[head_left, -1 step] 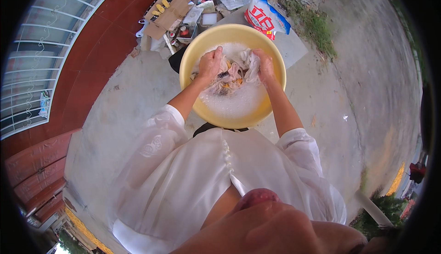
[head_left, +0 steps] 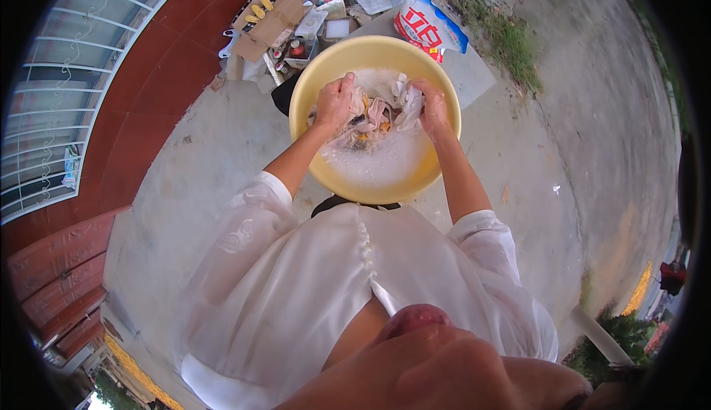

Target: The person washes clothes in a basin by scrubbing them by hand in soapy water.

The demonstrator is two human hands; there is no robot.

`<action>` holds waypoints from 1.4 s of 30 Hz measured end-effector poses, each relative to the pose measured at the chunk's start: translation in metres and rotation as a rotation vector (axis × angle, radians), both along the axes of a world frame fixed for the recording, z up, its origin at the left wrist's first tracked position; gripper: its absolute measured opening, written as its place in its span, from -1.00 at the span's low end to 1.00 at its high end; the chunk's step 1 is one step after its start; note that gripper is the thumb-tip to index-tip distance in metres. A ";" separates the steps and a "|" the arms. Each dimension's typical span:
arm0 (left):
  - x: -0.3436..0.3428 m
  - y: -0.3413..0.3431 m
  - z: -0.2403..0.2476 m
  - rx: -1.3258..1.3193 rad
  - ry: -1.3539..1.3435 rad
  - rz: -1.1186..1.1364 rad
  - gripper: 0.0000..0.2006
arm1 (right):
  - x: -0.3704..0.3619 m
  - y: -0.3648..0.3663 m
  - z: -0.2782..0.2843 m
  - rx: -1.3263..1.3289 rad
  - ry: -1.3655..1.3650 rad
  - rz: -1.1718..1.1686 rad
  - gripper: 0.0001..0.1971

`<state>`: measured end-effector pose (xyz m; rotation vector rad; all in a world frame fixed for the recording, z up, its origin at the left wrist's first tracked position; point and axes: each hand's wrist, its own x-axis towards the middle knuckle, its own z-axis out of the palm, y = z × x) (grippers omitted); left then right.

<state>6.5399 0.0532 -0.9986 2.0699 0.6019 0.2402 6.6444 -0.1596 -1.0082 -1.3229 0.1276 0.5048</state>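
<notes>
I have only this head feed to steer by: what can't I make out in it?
All in the head view:
- Basin's floor: under suds and laundry.
- What bears the basin: hidden beneath it.
- Left hand's fingertips: mostly behind the hand itself.
- Right hand's hold: partly hidden by the white cloth.
- Bag's lower end: behind the basin's rim.
- Red thing, far right: too small and dark to identify.

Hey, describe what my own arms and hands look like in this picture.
Your left sleeve and right sleeve are white and loose, with sheer fabric and denser white cuffs. A pale raised motif decorates the left one. Below the cuffs your forearms are bare. Your left hand and right hand wear no gloves.
</notes>
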 end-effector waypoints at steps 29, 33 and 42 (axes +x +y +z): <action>0.015 -0.031 -0.129 0.420 0.272 -0.088 -0.65 | -0.017 0.070 -0.036 -1.151 -0.410 0.584 -0.57; 0.026 -0.037 -0.059 0.306 0.047 -0.041 -0.47 | 0.003 0.043 -0.076 -0.781 -0.725 0.147 -0.56; -0.037 -0.002 0.027 -0.218 -0.108 0.195 -0.54 | -0.017 -0.029 0.028 0.130 0.037 0.191 -0.80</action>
